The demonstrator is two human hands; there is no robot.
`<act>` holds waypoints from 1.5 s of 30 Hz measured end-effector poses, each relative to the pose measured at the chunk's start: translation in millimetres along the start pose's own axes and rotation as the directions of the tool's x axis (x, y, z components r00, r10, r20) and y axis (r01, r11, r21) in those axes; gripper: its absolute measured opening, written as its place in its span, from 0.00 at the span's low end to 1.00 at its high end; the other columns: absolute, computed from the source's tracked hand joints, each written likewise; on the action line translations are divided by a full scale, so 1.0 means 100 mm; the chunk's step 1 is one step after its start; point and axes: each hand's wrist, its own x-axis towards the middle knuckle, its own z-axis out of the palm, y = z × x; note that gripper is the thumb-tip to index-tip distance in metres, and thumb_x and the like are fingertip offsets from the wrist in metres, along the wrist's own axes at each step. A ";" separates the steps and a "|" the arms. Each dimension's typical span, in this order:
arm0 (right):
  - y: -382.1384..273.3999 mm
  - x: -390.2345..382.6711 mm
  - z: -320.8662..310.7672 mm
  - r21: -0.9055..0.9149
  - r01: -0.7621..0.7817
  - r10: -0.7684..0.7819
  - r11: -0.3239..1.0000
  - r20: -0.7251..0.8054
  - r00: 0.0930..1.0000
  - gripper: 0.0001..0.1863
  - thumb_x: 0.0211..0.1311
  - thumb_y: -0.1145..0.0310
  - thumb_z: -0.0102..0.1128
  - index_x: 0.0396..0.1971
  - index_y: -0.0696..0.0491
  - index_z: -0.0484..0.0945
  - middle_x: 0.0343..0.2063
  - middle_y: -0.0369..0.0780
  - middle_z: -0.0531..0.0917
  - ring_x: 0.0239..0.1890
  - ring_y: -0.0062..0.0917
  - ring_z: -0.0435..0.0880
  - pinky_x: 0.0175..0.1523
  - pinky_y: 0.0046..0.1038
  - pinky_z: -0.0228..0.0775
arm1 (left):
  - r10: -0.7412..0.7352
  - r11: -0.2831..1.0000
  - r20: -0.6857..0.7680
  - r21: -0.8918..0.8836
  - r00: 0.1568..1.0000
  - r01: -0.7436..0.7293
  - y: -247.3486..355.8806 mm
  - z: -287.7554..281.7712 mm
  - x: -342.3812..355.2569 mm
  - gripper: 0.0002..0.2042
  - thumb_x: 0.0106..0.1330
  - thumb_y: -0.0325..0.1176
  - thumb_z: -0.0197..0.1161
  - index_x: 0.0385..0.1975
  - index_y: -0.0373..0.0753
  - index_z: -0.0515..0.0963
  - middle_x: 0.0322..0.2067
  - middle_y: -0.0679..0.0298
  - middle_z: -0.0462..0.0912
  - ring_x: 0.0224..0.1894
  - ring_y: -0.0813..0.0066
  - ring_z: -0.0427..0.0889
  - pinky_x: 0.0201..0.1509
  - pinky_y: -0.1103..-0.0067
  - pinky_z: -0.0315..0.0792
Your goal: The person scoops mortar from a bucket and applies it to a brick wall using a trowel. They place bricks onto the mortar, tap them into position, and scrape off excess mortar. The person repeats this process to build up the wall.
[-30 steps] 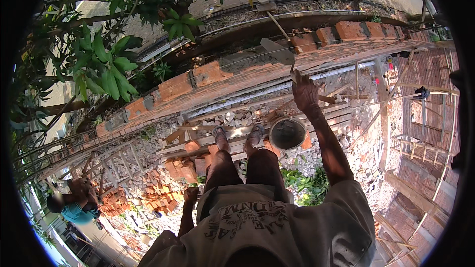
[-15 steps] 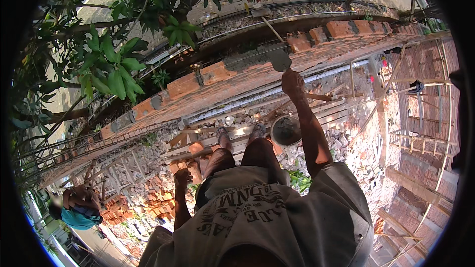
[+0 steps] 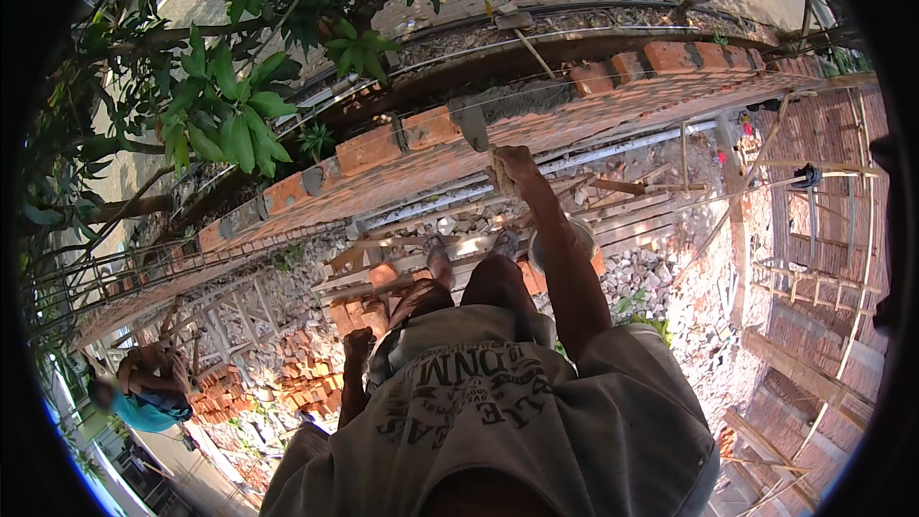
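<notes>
My right hand (image 3: 517, 168) is closed round the handle of a trowel. The grey trowel blade (image 3: 470, 127) touches the left end of a wet mortar bed (image 3: 526, 101) on top of the brick wall (image 3: 536, 134). Just left of the blade, an orange brick (image 3: 431, 128) sits on the wall's top. My left hand (image 3: 358, 343) hangs low beside my left thigh with its fingers curled in; I see nothing in it. Partly behind my right forearm stands a round bucket (image 3: 544, 247).
A string line (image 3: 421, 115) runs along the wall top. Leafy branches (image 3: 230, 115) overhang its left side. Under my feet lie planks (image 3: 459, 257), with rubble and a brick pile (image 3: 306, 378) around. Another person (image 3: 148, 397) bends at the lower left. Bamboo poles (image 3: 747, 172) stand right.
My right hand and the trowel have moved left along the mortar to its left end. The blade now points up and left. My right forearm now covers part of the bucket.
</notes>
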 end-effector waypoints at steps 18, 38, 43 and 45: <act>0.37 0.08 0.42 -0.307 0.738 -0.699 0.600 0.247 0.671 0.08 0.62 0.68 0.54 0.28 0.58 0.74 0.21 0.44 0.78 0.16 0.30 0.78 0.16 0.32 0.68 | -0.334 0.827 0.016 -0.474 0.942 0.302 0.37 -0.32 0.04 0.11 0.62 0.35 0.58 0.35 0.31 0.77 0.27 0.58 0.79 0.24 0.68 0.83 0.25 0.75 0.76; 0.16 0.83 0.42 0.743 -0.301 -0.055 0.598 0.412 0.909 0.03 0.63 0.70 0.58 0.32 0.50 0.74 0.26 0.39 0.78 0.22 0.23 0.77 0.25 0.26 0.73 | -0.342 0.818 -0.034 -0.502 0.939 0.280 0.56 -0.63 -0.25 0.09 0.64 0.32 0.55 0.38 0.35 0.75 0.28 0.60 0.79 0.24 0.72 0.79 0.26 0.75 0.74; -0.36 0.93 -0.80 0.881 -0.251 -0.178 0.401 0.344 0.922 0.14 0.69 0.62 0.47 0.30 0.59 0.73 0.27 0.42 0.78 0.26 0.27 0.78 0.28 0.27 0.75 | -0.353 0.818 -0.013 -0.490 0.936 0.302 0.48 -0.60 -0.29 0.11 0.65 0.35 0.57 0.40 0.34 0.76 0.29 0.60 0.79 0.24 0.72 0.80 0.26 0.75 0.74; -0.46 0.91 -0.99 0.911 -0.170 -0.311 0.377 0.297 0.903 0.13 0.69 0.63 0.47 0.30 0.58 0.72 0.25 0.41 0.77 0.26 0.26 0.78 0.28 0.27 0.76 | -0.339 0.858 -0.033 -0.420 0.940 0.295 0.37 -0.57 -0.30 0.13 0.65 0.37 0.57 0.41 0.34 0.76 0.29 0.60 0.80 0.25 0.71 0.80 0.25 0.75 0.74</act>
